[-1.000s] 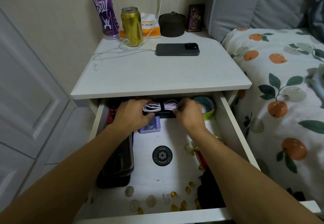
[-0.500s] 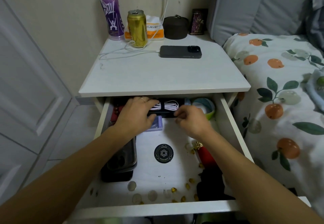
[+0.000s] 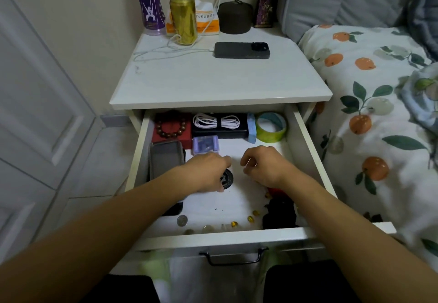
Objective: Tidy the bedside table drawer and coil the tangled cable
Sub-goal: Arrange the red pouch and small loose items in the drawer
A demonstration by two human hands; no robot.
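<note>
The white cable (image 3: 216,122), coiled into a flat bundle and cinched by a black strap, lies on a black rectangular box (image 3: 220,131) against the back wall of the open white drawer (image 3: 305,141). Left of the box, in the back left corner, a string of brown wooden beads (image 3: 171,126) rests on a red box (image 3: 163,134). To the right a pale blue block (image 3: 251,128) stands on edge, and a roll of green tape (image 3: 271,127) fills the back right corner. Just in front of the black box sits a small lilac plastic case (image 3: 205,145).

The left hand (image 3: 207,172) hovers mid-drawer, fingers loosely curled, partly covering a round black disc (image 3: 227,179); whether it grips the disc I cannot tell. The right hand (image 3: 265,166) hangs just beside it, fingers relaxed and empty.

A grey phone case (image 3: 166,158) lies along the drawer's left wall. Coins (image 3: 182,220) and amber beads (image 3: 250,218) scatter near the front edge, beside a dark bundle (image 3: 279,215) at the front right.

On the white table (image 3: 213,82) a dark phone (image 3: 241,50) lies charging, with a gold can (image 3: 183,18) and purple bottle (image 3: 148,4) toward the back left corner.
</note>
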